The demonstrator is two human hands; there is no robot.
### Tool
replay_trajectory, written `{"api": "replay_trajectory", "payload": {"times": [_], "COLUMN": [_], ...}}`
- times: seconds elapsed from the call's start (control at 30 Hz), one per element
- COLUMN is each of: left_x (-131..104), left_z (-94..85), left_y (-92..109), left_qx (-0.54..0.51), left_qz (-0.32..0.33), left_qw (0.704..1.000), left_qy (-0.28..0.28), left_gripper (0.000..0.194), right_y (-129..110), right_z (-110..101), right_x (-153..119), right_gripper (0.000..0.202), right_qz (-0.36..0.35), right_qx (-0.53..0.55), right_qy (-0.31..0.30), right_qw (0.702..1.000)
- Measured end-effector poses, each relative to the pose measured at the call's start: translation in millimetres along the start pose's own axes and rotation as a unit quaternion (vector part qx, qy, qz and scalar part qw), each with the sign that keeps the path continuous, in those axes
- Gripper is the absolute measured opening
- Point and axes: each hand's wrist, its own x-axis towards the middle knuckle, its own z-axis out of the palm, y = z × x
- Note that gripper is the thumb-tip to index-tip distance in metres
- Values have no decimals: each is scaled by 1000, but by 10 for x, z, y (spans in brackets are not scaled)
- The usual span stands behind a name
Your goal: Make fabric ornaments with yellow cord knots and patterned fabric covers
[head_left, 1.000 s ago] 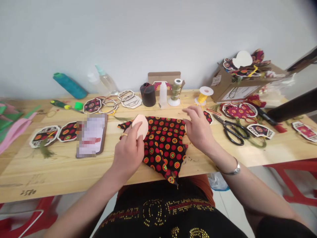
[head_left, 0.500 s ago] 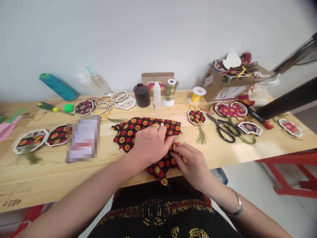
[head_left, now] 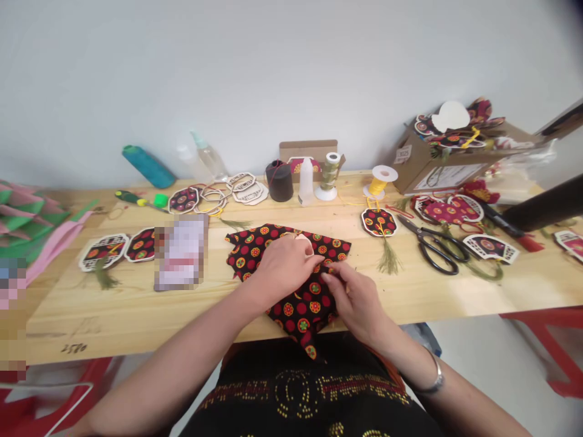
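Note:
A black cotton fabric (head_left: 291, 309) printed with red dots and flower rounds lies at the table's near edge, its outline jagged and one corner hanging over. My left hand (head_left: 283, 262) rests on it with bent fingers, thumb and fingertips closed on the cloth near its middle. Something pale shows under those fingers; I cannot make out whether it is a separate piece. From the right, my right hand (head_left: 359, 297) pinches the fabric by its right edge, fingertips close to the left thumb. Beyond the right hand lies a tasselled octagonal ornament (head_left: 379, 223).
Black-handled scissors (head_left: 437, 249) lie to the right, before a carton (head_left: 410, 161) heaped with ornaments. Thread spools, among them a black one (head_left: 279, 182), and a white bottle (head_left: 306, 182) line the wall. A phone-like slab (head_left: 182, 252), blurred, lies left. Pink-green folded paper (head_left: 27, 218) stands far left.
The view has swung left, so the table's things appear further right. My right hand has shifted slightly at the fabric's edge, and the near part of the cloth lies more spread out.

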Motion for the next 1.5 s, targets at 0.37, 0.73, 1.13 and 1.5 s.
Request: {"api": "replay_trajectory", "payload": {"times": [0.37, 0.73, 1.13, 1.5], "left_x": [-113, -92, 32, 130], "left_z": [-120, -124, -225, -180], "left_y": [165, 162, 44, -141], "left_qx": [22, 8, 91, 192], "left_qz": [19, 46, 30, -4], "left_qw": [999, 999, 954, 932], "left_qy": [-29, -27, 285, 307], "left_gripper": [40, 30, 25, 31], "right_y": [37, 10, -219, -154], "right_z": [38, 3, -71, -318], "right_x": [18, 29, -92, -72], "right_gripper": [25, 14, 25, 28], "right_qz": [-110, -42, -86, 201], "right_qx": [-130, -38, -118, 412], "right_qy": [-57, -62, -250, -380], "right_qw": [984, 996, 957, 803]}}
